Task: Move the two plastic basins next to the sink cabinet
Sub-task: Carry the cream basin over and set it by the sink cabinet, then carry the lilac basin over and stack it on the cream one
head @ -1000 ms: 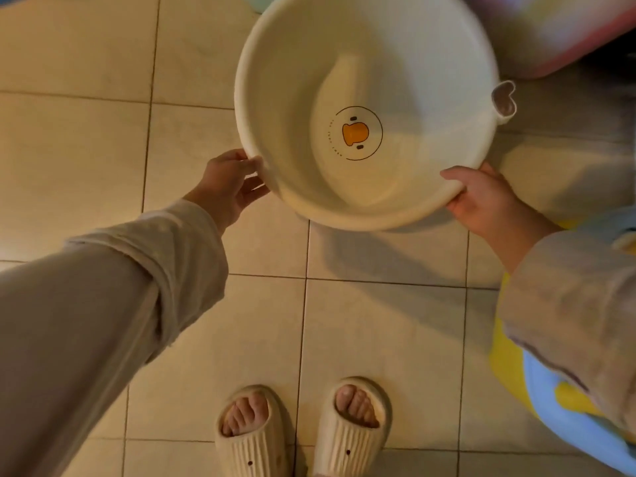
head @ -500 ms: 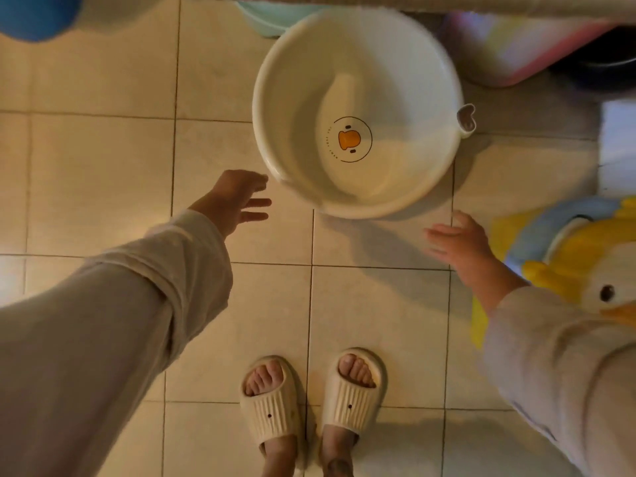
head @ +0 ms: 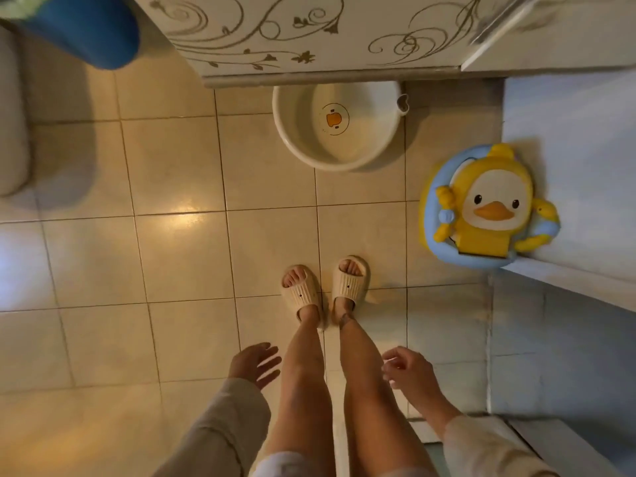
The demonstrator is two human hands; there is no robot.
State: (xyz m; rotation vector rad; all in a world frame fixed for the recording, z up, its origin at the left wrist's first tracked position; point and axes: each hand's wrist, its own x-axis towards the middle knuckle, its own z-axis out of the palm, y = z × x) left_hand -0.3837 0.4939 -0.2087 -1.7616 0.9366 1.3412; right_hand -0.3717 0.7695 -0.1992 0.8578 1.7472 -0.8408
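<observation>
A cream plastic basin point(head: 296, 132) with an orange duck print on its bottom stands on the tiled floor, its far side tucked under the front edge of the sink cabinet point(head: 309, 32). A small heart-shaped tab sticks out of its right rim. I see only this one basin. My left hand point(head: 253, 363) hangs by my left knee, fingers apart and empty. My right hand point(head: 407, 370) hangs by my right knee, loosely curled and empty. Both hands are far back from the basin.
A yellow and blue duck-shaped child toilet seat point(head: 488, 208) leans against the wall on the right. A blue object point(head: 86, 25) hangs at the top left. A white rounded fixture point(head: 12, 125) fills the left edge. My feet in cream slippers point(head: 325, 287) stand mid-floor.
Both hands let go of the basin, which now sits on the floor under the cabinet edge. I have straightened up, and my hands have dropped back beside my legs.
</observation>
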